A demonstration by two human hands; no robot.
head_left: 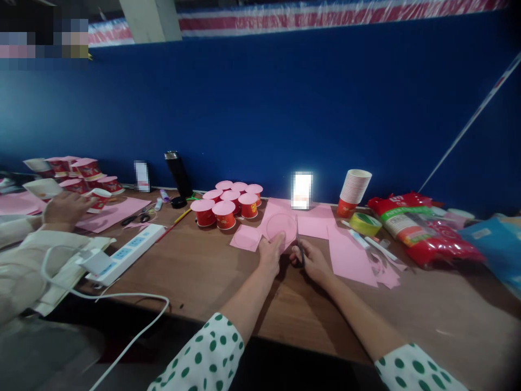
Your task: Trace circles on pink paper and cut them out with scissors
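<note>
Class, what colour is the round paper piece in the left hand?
Pink; the round paper piece in the left hand, by the scissors, shows best in the head view.

Both arms wear one garment — a white fabric scattered with round green dots. The left sleeve fills the lower edge near the middle, its dots uneven in size, and it ends in a soft, loose cuff. The right sleeve shows at the bottom right with the same print — only its cuff end is in view. Past the cuffs the forearms are uncovered down to the left hand and the right hand, both bare.
</note>
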